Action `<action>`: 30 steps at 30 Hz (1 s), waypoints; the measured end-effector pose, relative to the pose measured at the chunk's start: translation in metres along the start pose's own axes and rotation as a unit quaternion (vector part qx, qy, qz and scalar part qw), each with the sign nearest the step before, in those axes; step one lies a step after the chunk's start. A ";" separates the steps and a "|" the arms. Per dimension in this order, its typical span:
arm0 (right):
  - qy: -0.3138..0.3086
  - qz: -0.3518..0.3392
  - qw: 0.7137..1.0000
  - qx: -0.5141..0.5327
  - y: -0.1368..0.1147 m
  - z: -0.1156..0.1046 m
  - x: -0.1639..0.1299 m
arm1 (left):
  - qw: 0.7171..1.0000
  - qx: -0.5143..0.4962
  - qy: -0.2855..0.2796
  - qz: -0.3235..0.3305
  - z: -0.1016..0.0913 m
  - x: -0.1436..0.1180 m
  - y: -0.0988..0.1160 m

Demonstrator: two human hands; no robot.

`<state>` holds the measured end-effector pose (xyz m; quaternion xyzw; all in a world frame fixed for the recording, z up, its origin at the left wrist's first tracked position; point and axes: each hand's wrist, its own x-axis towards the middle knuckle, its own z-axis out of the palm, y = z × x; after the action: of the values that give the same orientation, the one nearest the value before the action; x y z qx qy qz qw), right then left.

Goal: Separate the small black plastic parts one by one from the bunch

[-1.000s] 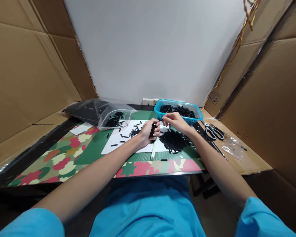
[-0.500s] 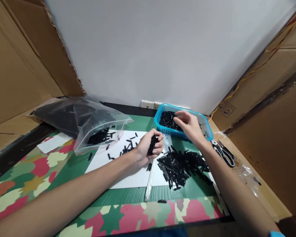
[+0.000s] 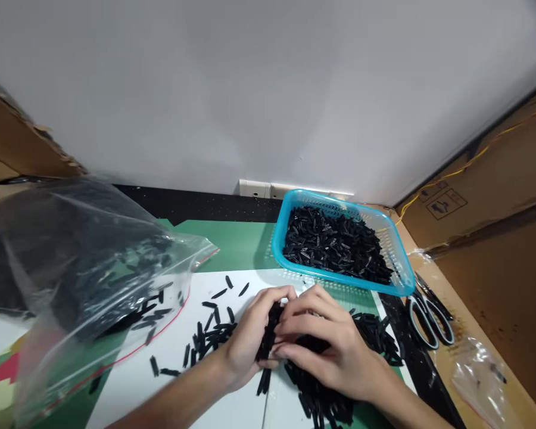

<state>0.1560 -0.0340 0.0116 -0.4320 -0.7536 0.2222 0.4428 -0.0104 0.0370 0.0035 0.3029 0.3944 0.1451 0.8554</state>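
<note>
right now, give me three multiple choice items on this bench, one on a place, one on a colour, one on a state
1. Where are the scissors?
A. right of the basket's near corner
B. inside the clear bag
C. on the white sheet's left edge

2. What colour is the basket?
A. red
B. blue
C. yellow

3. What is the left hand doing?
A. lying flat and empty
B. gripping a bunch of black pieces
C. holding the scissors

Answers: 1 A, they lie on the bench just past the basket's rim. 2 B, its rim and mesh walls are bright blue. 3 B, black pieces stick out of its closed grip, with the right hand against them.
</note>
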 end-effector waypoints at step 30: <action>0.144 0.028 0.987 0.058 -0.008 -0.001 0.005 | 0.996 -0.046 -0.081 0.018 -0.008 -0.014 -0.006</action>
<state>0.1522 -0.0342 0.0202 -0.4538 -0.6554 0.2136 0.5647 -0.0258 0.0290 0.0043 0.2816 0.3113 0.1537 0.8945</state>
